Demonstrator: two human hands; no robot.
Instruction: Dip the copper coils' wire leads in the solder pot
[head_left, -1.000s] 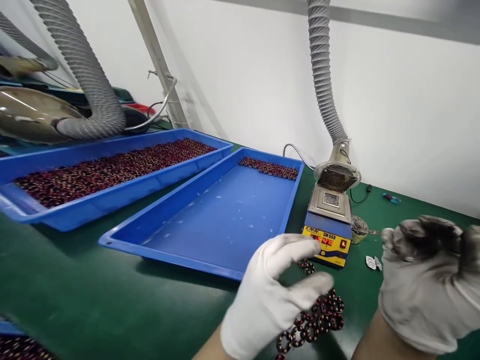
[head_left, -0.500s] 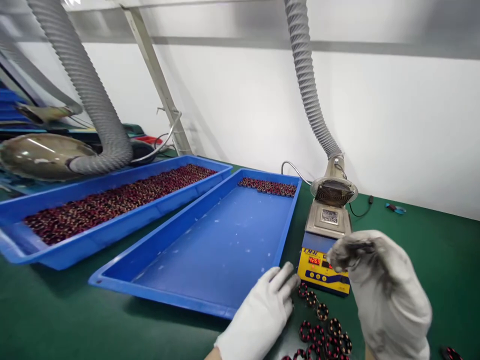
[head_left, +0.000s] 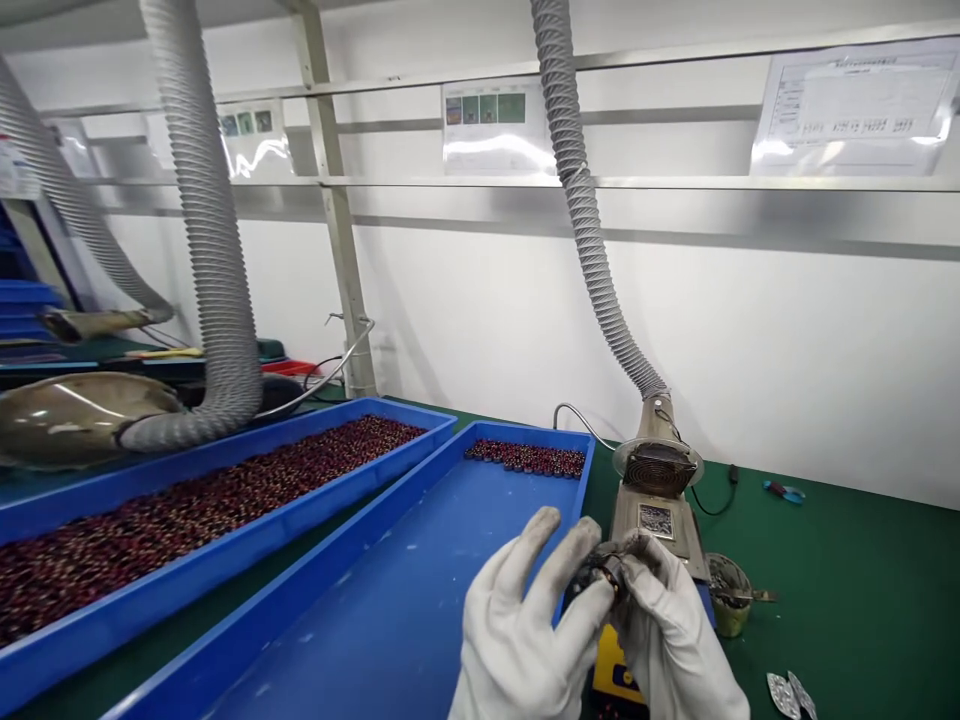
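My left hand (head_left: 529, 640) and my right hand (head_left: 671, 630), both in white gloves with dark-stained fingertips, come together in front of me. Between them is a small black ring-shaped part (head_left: 598, 578), partly covered by the fingers. My left thumb and fingers curl round its near side, while my right fingers pinch its right side. Behind the hands stands a yellow heating unit (head_left: 616, 670) with a metal top (head_left: 660, 522), largely hidden by my gloves. A blue tray (head_left: 390, 610) lies to the left, with a band of similar small rings (head_left: 529, 458) at its far end.
Another blue tray (head_left: 247, 545) at the left holds a thick layer of rings. A fume hood (head_left: 660, 463) on a grey hose (head_left: 589, 230) hangs over the heater. Right of it are a cup (head_left: 731, 605) with a handled tool and silvery scraps (head_left: 789, 694) on the green table (head_left: 847, 580).
My hands, apart before, have come together on a ring. The view has tilted up and shifted, so the loose rings on the table are mostly out of sight and the cup shows.
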